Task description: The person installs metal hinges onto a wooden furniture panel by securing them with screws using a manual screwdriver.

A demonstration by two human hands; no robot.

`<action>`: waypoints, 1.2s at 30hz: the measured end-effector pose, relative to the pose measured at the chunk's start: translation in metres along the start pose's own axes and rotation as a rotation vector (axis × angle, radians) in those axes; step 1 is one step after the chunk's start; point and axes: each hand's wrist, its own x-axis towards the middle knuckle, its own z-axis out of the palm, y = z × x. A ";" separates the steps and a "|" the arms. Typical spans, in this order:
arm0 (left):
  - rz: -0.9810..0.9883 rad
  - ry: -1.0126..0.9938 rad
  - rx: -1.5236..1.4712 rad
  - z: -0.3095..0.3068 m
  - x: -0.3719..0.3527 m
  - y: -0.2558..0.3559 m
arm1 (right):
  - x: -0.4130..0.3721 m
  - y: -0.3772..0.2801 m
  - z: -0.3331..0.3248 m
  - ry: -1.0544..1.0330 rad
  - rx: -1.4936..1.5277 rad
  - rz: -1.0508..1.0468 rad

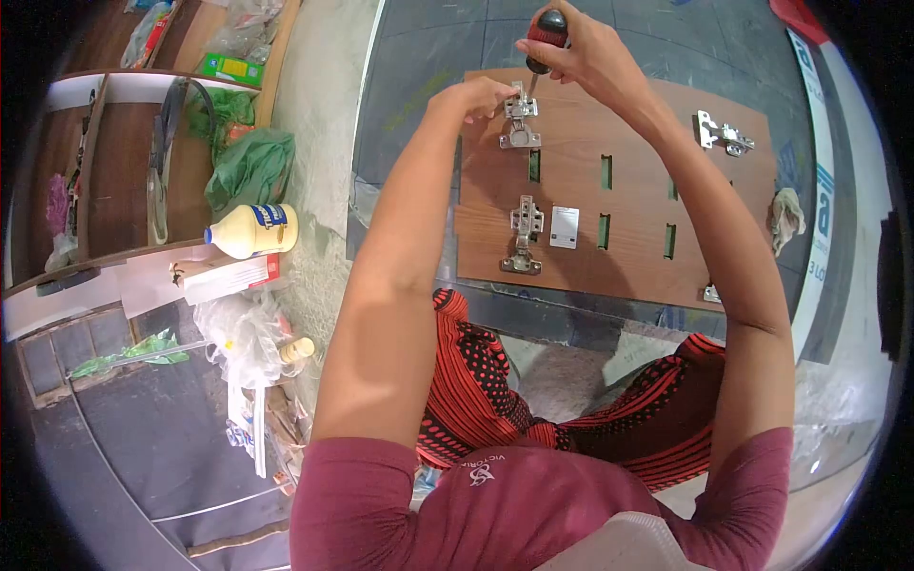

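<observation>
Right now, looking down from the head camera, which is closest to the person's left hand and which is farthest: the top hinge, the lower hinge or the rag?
From the left hand:
1. The top hinge, right at the fingers, on the far left of the board.
2. The lower hinge, on the same side, nearer the person.
3. The rag, beyond the board's right edge.

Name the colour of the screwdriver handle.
Red and black; the screwdriver handle shows best in the head view.

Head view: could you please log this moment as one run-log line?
right hand: holds screwdriver | left hand: pinches top-left hinge | top-left hinge: on wooden panel
</observation>
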 end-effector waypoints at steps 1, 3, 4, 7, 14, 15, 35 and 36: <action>0.027 0.009 0.008 0.001 0.001 -0.001 | 0.001 0.001 0.002 0.016 -0.009 -0.007; 0.002 0.005 -0.021 0.001 0.006 -0.003 | 0.002 0.004 0.002 0.009 0.010 -0.003; -0.024 0.003 -0.053 0.001 0.008 -0.005 | 0.002 0.003 0.001 0.001 0.030 0.000; -0.031 0.040 -0.108 0.004 0.013 -0.011 | 0.005 -0.002 -0.009 -0.166 0.112 0.126; -0.172 0.016 -0.247 0.003 0.018 -0.006 | 0.004 -0.002 -0.012 -0.278 0.231 0.142; -0.104 0.013 -0.159 0.004 0.017 -0.007 | 0.004 -0.001 -0.007 -0.213 0.091 0.042; 0.088 -0.033 -0.060 0.009 -0.009 0.021 | 0.012 -0.003 -0.002 -0.103 -0.040 -0.217; 0.087 -0.014 -0.083 0.010 -0.010 0.021 | 0.012 -0.004 -0.002 -0.110 -0.040 -0.204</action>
